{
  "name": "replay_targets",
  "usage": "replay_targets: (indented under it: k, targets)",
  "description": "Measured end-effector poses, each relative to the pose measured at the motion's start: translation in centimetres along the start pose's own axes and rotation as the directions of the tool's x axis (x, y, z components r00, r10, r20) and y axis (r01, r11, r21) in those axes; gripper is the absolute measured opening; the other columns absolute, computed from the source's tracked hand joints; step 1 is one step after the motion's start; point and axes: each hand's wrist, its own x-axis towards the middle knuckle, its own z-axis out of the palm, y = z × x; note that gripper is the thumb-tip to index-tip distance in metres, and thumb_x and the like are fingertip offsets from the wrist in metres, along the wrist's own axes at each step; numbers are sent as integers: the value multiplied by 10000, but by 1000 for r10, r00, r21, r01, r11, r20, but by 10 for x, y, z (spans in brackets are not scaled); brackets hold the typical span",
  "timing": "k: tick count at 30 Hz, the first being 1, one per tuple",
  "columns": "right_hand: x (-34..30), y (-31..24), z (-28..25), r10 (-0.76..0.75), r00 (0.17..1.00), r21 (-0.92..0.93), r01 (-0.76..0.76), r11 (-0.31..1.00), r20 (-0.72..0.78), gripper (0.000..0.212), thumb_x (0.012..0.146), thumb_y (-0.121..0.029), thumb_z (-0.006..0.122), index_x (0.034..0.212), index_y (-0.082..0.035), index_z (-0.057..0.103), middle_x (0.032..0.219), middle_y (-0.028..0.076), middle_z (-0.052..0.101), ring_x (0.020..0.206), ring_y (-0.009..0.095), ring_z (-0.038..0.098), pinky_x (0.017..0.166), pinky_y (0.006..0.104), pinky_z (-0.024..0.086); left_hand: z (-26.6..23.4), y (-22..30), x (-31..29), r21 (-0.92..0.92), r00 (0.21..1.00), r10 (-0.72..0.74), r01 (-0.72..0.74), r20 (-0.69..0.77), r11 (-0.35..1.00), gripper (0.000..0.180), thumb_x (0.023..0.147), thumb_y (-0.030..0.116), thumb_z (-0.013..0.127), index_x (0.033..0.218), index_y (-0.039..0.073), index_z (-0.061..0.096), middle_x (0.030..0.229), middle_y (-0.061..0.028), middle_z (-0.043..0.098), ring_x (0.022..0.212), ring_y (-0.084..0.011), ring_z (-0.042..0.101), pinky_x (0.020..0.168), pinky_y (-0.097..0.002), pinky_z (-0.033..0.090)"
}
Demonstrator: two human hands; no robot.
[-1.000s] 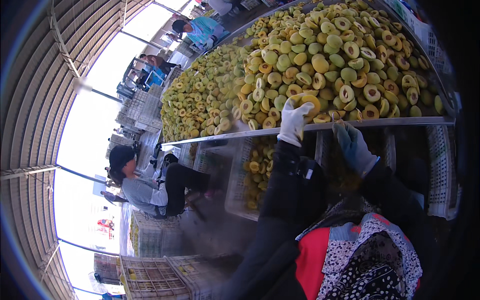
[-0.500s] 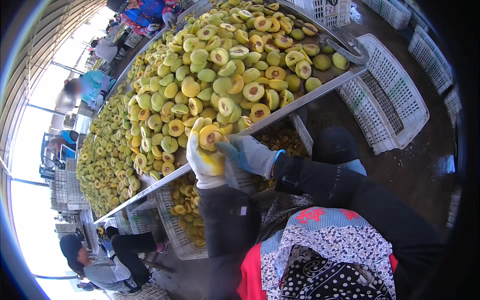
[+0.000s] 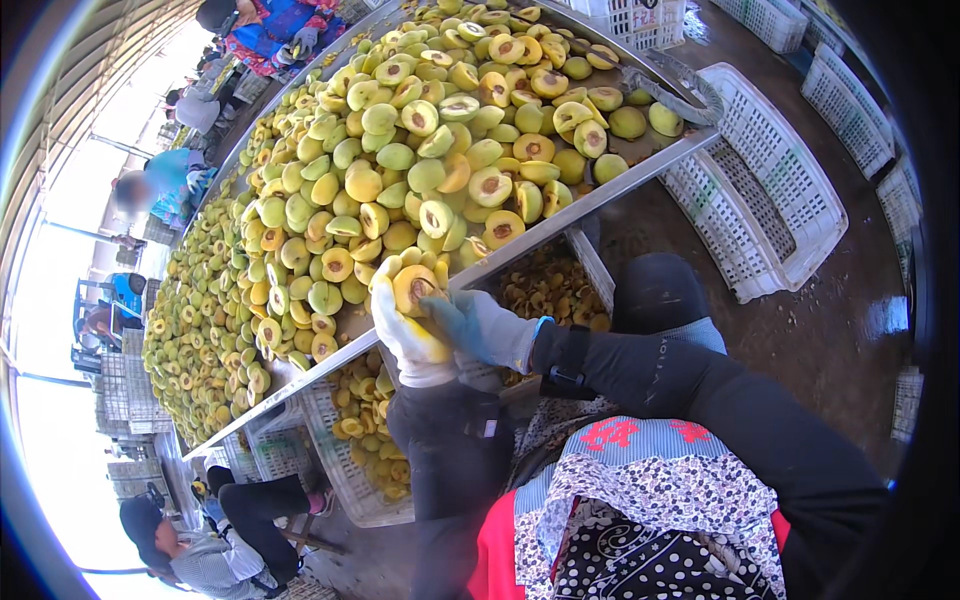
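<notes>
Moved since a second ago: your right hand [image 3: 495,330], now meeting your left hand [image 3: 412,340]; both on one fruit half [image 3: 409,285], at the near edge of the table [image 3: 582,211]. Left fingers: curled around it. Right fingers: bent against its cut face; any grip hidden, cannot tell.

From here the left hand [image 3: 408,338] covers the underside of the halved fruit [image 3: 408,285]. I can't make out whether the right hand [image 3: 490,328] hides a tool. The brown scraps [image 3: 555,283] below are too small to identify. The teal-clad worker's [image 3: 174,180] head is blurred; the patterned apron [image 3: 650,490] runs off the bottom edge.
</notes>
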Motion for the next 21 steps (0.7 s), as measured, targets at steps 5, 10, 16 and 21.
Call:
replay_targets:
  k: [5, 10, 16, 21]
  targets:
    - [-4, -5, -6, 70, 997, -53, -68, 996, 44, 561, 1008, -504, 496, 1026, 22, 690, 882, 100, 694, 830, 133, 585, 789, 318, 497, -11, -12, 1, 241, 986, 149, -162, 71, 957, 389, 1004, 362, 477, 1227, 51, 549, 1191, -138, 621, 1048, -288, 620, 887, -450, 553]
    - [-11, -23, -5, 147, 984, 53, -153, 987, 96, 542, 976, -512, 521, 1016, 15, 638, 793, 99, 648, 697, 149, 604, 609, 312, 504, -15, -12, 3, 346, 976, 195, -217, 99, 913, 394, 1011, 370, 463, 1225, 50, 549, 1163, -141, 628, 1032, -278, 619, 860, -431, 563]
    - [-30, -62, -5, 293, 953, 134, -302, 944, 79, 461, 1014, -427, 538, 1155, -3, 651, 983, 65, 679, 902, 95, 561, 821, 286, 489, 1, 4, 3, 22, 995, -78, 79, -60, 997, 432, 1017, 390, 453, 1252, 34, 522, 1184, -138, 616, 1043, -273, 612, 888, -430, 546]
    - [-13, -5, -9, -162, 985, -286, 171, 943, 57, 475, 975, -466, 538, 1145, -30, 623, 890, 193, 678, 821, 335, 675, 740, 405, 518, -1, 1, -1, 151, 1000, 16, -20, 24, 988, 454, 1015, 392, 460, 1274, 20, 502, 1221, -147, 596, 1056, -280, 607, 911, -456, 533]
